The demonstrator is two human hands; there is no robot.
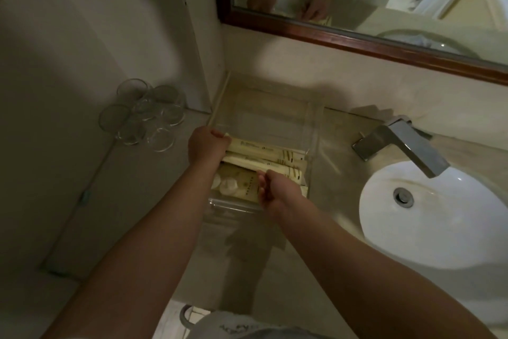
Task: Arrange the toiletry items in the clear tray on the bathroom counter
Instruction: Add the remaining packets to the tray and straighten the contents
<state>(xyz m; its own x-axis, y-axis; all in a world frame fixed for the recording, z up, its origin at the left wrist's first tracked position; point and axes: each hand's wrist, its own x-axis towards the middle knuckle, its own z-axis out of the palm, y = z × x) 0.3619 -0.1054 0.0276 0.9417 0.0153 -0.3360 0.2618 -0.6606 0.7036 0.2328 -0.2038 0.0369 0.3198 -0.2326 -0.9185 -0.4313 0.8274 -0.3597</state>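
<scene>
A clear tray [313, 129] stands on the bathroom counter against the back wall. Its near half holds several long cream toiletry packets [275, 150] lying side by side, plus a flat cream box [247, 187] and small round white items [228, 187] at the front left. My left hand [207, 144] is closed on the left end of the rear packets. At the front of the tray, my right hand [275, 190] pinches the edge of the flat box and the nearest packet. The tray's far half shows only its clear bottom.
Several upturned drinking glasses [143, 114] cluster on the counter left of the tray. A chrome faucet [398, 140] and white basin [439, 215] lie to the right. A wood-framed mirror [357, 41] hangs on the back wall.
</scene>
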